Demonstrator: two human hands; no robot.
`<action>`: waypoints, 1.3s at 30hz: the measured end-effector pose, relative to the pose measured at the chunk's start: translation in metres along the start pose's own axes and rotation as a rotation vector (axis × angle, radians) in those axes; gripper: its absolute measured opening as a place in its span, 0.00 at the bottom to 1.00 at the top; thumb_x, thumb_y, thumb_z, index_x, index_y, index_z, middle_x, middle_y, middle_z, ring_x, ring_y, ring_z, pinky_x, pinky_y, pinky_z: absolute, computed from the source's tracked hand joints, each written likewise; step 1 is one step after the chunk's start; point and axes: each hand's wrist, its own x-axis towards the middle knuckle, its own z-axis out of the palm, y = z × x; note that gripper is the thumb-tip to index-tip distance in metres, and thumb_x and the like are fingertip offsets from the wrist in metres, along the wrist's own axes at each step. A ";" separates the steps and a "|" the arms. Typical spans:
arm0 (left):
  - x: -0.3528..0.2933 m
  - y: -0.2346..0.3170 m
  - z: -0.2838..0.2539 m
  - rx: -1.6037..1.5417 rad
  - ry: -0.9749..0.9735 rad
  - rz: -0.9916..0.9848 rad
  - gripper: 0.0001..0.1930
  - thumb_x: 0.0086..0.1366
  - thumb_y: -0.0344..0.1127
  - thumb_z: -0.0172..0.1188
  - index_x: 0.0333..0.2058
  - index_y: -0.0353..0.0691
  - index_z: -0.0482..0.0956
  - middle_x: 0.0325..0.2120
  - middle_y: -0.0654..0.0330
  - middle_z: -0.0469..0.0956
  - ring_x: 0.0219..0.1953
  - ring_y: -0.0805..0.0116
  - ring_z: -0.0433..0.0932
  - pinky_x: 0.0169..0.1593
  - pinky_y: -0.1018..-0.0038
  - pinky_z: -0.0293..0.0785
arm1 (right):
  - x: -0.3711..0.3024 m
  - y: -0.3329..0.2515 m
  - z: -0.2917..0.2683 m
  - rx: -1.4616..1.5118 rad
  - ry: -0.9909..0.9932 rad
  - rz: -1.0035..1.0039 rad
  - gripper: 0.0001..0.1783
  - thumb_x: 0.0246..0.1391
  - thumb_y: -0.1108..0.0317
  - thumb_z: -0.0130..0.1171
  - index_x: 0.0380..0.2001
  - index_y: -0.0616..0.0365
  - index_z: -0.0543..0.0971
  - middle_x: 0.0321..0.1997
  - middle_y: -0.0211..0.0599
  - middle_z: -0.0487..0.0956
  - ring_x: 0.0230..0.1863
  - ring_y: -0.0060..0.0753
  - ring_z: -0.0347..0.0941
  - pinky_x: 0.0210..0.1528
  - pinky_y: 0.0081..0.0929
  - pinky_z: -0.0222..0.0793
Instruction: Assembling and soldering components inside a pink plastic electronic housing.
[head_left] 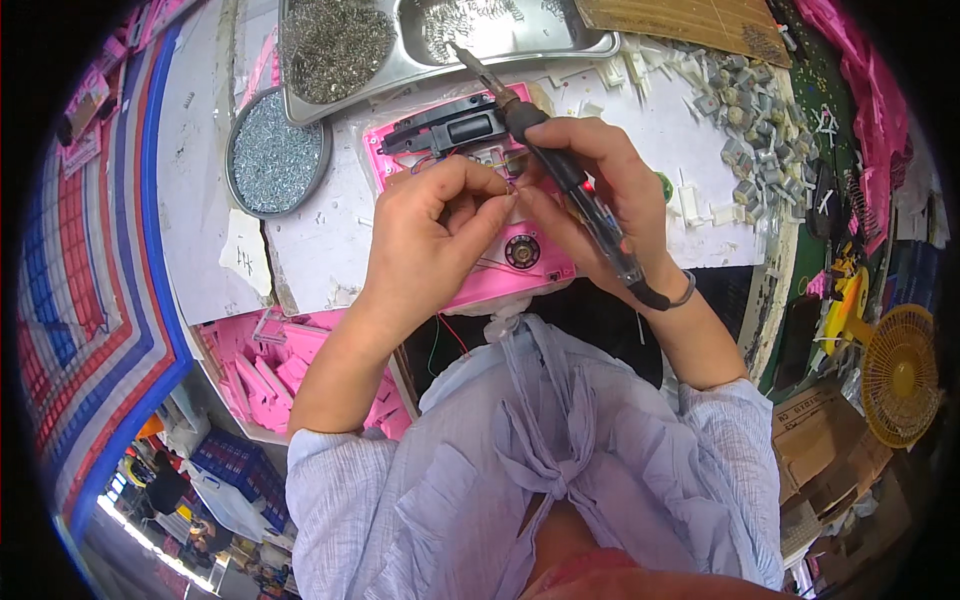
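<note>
My left hand [425, 225] is closed in a pinch over the pink plastic housing [480, 285], thumb and forefinger meeting on what looks like a thin wire [511, 187]. The fingertips of my right hand [605, 190] come to the same spot. Held across that right hand is a dark soldering iron [560, 165], its metal tip pointing up and away to the left. Inside the housing sit a black mechanism [445, 128] and a round black part [522, 251] with a metallic centre. My fingers partly hide the wiring between them.
A metal tray [405, 75] with small springs stands at the back. A round dish [318, 185] of tiny metal pieces is on the left. Several small grey motor-like parts [745, 170] lie on the right. Pink plastic pieces [265, 370] fill a box below; a yellow fan [900, 375] stands right.
</note>
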 end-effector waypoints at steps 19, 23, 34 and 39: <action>-0.005 0.001 -0.010 0.483 -0.198 0.500 0.09 0.52 0.24 0.67 0.33 0.35 0.78 0.41 0.54 0.76 0.41 0.54 0.80 0.41 0.63 0.78 | -0.023 -0.028 -0.078 -0.063 -0.318 -0.004 0.09 0.40 0.73 0.65 0.29 0.62 0.79 0.20 0.34 0.70 0.21 0.31 0.62 0.26 0.30 0.57; -0.005 0.001 -0.012 0.502 -0.217 0.519 0.12 0.51 0.21 0.68 0.35 0.35 0.79 0.42 0.53 0.75 0.40 0.56 0.80 0.42 0.65 0.78 | -0.019 -0.026 -0.076 -0.082 -0.355 -0.029 0.09 0.41 0.72 0.64 0.29 0.63 0.78 0.20 0.34 0.71 0.21 0.31 0.61 0.26 0.30 0.57; -0.005 -0.002 -0.009 0.534 -0.184 0.561 0.14 0.48 0.21 0.70 0.35 0.37 0.79 0.42 0.54 0.76 0.42 0.54 0.80 0.41 0.64 0.79 | -0.017 -0.026 -0.072 -0.092 -0.359 -0.047 0.09 0.43 0.70 0.65 0.28 0.62 0.78 0.19 0.34 0.71 0.20 0.29 0.60 0.23 0.29 0.54; -0.005 -0.002 -0.008 0.558 -0.179 0.573 0.09 0.54 0.25 0.67 0.34 0.36 0.76 0.42 0.55 0.76 0.42 0.54 0.80 0.43 0.64 0.78 | -0.016 -0.027 -0.073 -0.081 -0.362 -0.047 0.09 0.43 0.70 0.65 0.28 0.62 0.78 0.19 0.33 0.71 0.20 0.29 0.60 0.23 0.29 0.54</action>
